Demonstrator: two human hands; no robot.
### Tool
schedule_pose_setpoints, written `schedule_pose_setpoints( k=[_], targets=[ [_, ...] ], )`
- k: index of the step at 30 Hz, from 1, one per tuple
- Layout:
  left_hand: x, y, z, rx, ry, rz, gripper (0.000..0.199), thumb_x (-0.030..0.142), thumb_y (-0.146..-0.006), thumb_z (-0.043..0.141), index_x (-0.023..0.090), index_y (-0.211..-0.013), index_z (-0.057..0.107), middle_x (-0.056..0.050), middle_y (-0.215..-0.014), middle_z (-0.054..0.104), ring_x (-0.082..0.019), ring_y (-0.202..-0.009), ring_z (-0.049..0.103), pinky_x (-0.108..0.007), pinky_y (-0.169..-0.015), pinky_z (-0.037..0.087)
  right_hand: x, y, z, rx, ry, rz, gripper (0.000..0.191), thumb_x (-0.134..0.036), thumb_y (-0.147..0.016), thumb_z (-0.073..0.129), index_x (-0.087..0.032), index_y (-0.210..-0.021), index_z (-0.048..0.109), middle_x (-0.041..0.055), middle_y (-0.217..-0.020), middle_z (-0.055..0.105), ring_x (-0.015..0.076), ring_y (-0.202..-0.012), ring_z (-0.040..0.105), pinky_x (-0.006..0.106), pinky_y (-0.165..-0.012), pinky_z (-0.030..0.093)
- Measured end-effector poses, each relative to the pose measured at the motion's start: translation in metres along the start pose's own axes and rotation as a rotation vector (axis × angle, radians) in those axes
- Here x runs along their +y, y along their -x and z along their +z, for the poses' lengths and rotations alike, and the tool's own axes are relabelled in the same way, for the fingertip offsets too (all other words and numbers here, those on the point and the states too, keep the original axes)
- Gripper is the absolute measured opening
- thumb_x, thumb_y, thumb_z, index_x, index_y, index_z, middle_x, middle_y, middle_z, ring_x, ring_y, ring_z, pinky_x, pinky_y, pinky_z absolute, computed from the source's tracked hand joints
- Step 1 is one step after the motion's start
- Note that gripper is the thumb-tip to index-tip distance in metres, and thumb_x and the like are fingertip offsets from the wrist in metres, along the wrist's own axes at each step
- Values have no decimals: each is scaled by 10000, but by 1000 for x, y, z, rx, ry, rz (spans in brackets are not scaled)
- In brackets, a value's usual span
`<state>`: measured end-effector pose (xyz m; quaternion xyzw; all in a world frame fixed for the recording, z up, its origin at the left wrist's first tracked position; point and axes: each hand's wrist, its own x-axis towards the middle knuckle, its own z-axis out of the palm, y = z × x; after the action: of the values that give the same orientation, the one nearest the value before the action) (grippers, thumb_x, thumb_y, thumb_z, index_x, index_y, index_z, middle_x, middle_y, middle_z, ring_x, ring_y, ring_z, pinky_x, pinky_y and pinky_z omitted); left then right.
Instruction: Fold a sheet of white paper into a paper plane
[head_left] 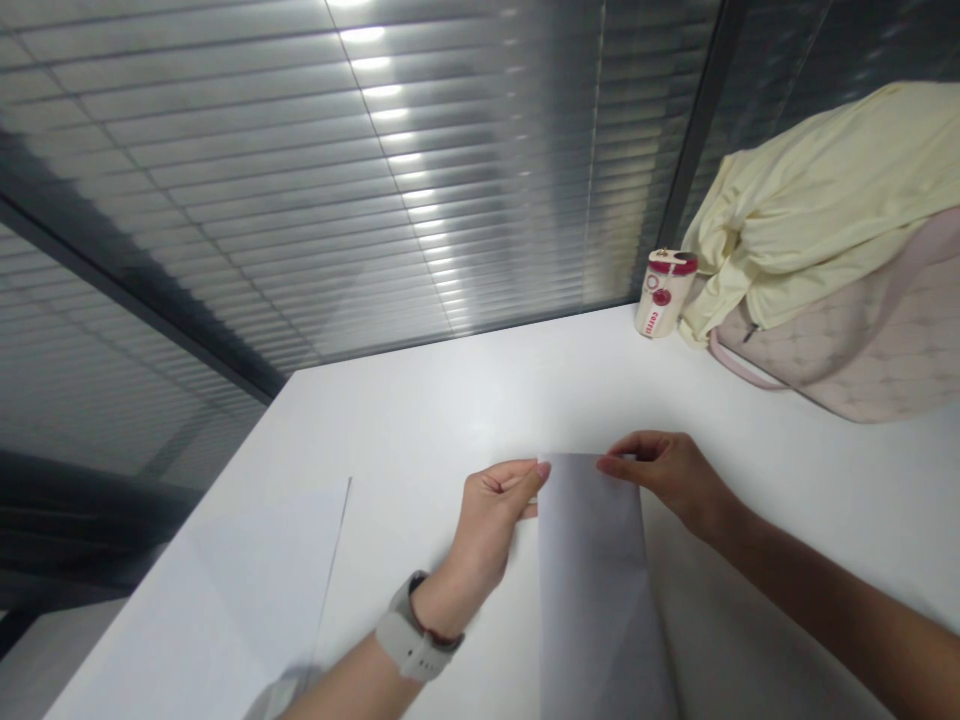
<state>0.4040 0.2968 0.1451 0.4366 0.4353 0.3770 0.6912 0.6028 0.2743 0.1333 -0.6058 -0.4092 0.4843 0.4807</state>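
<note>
A narrow length of white paper (592, 590) is held over the white tabletop (480, 400), on the near left side of the cream-and-red coffee canister (666, 295). Its far left corner is clamped between thumb and fingers by the left hand (486, 525), on whose wrist a grey-strapped watch (412, 635) is worn. Its far right corner is likewise pinched by the right hand (675, 482), nearer the canister. Farther left of the canister, a white sheet (247, 600) is laid. Right of the canister, a pink quilted handbag (885, 345) is partly covered by a pale yellow garment (840, 200)
</note>
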Motion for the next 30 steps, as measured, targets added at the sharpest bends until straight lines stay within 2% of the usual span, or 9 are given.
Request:
schedule_pose_setpoints(
  k=[5,12,16,18,24,30],
  targets=[
    [1,1,0,-25,18,4,245,381,-735,746,143,-792,759,-37,-655,705,-140,-587,619,-228,-579,503,0,0,0,6,-20,11,297,-401,-528,825,-167,-669,707,23,-620,689,173,-594,611,286,-562,472],
    [2,0,1,-32,-14,13,274,406,-729,738,132,-714,743,-33,-632,689,-136,-576,607,-219,-559,492,0,-1,0,13,18,-12,314,-425,-525,818,-163,-657,707,29,-618,689,178,-586,616,288,-556,480],
    [1,-4,0,115,-99,5,282,387,-612,821,141,-721,738,-19,-606,682,-140,-583,611,-202,-538,475,1,-1,1,20,72,-45,265,-395,-555,802,-165,-644,703,22,-602,681,164,-571,598,274,-540,455],
    [0,-6,-1,139,-128,-2,295,381,-589,834,144,-739,744,-19,-599,683,-138,-572,608,-200,-531,468,1,-1,2,13,78,-60,244,-381,-567,795,-167,-639,702,21,-605,684,159,-572,594,270,-542,451],
    [-4,-9,-4,96,-101,27,283,403,-608,822,138,-675,748,-29,-579,675,-137,-544,591,-214,-526,454,2,-4,5,10,62,-57,241,-376,-550,799,-168,-627,703,17,-588,674,156,-563,581,271,-535,440],
    [-3,-10,-6,-59,1,-16,259,388,-690,780,138,-646,729,-7,-557,641,-100,-500,554,-198,-516,443,5,-9,4,16,20,-25,270,-383,-520,814,-164,-644,716,19,-605,671,161,-584,583,279,-553,447]
  ],
)
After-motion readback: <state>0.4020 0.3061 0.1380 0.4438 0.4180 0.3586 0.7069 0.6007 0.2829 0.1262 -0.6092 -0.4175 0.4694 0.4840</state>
